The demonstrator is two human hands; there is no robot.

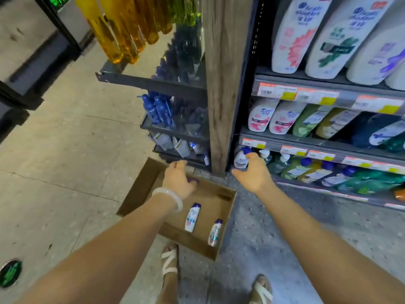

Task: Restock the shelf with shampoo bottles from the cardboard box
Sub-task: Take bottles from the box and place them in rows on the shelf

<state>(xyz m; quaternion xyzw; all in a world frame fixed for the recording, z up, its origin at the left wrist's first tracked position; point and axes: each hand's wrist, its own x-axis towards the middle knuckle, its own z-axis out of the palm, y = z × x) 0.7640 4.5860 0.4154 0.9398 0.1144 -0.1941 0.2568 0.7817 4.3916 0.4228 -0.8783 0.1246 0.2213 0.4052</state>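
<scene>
Shampoo bottles are what I am moving here, and the shelf (317, 148) that takes them rises on my right, its rows packed with larger white and green bottles. On the floor below sits the cardboard box (223, 194), shallow and open, with two small white bottles lying flat in it: one near the middle (192, 217), one against the near right wall (215, 232). I judge them light, stiff plastic, smooth enough to slip, so I would take each round the waist of the body, not by the purple cap. My left hand (178, 179) reaches down over the far end of the box with fingers curled; a purple edge shows under the fingertips, so it may be closing on a third bottle, though I cannot tell. My right hand (252, 172) is stretched to the bottom shelf row, fingers spread and loose, touching or just short of a small white bottle (240, 160) with a blue cap there.
</scene>
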